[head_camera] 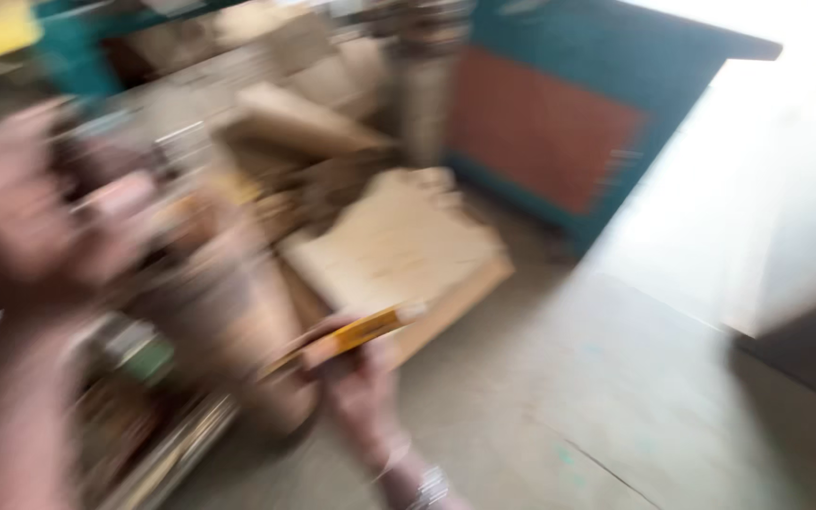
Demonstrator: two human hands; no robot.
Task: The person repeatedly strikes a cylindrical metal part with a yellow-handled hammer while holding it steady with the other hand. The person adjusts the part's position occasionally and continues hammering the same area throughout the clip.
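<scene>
Low in the middle of the view, the right hand [356, 368] is closed around a narrow yellow-orange tool [351, 335], which lies roughly level and points up and to the right; motion blur hides whether it is a pencil, a folding rule or something else of that shape. A bracelet [427, 489] circles the wrist below it. Just beyond the tool's far end sits a pale wooden board [399, 250], tilted and resting among other timber, its near edge close to the tool but not clearly touching it. Further back lies a stack of brown boards [304, 123], and behind that stands a teal cabinet [569, 123] with a reddish panel. On the near left, the left hand [25, 203] is raised close to the camera; it is so smeared that I cannot tell whether it is closed, open or holding anything. A grey concrete floor [559, 397] spreads to the right. Judging from the grip and the nearness of the board, the work would go best with the head held steady, the tool kept firmly pinched near its middle, and its tip brought to the board's edge slowly, with the free hand bracing the board so it cannot rock on the pile beneath.
</scene>
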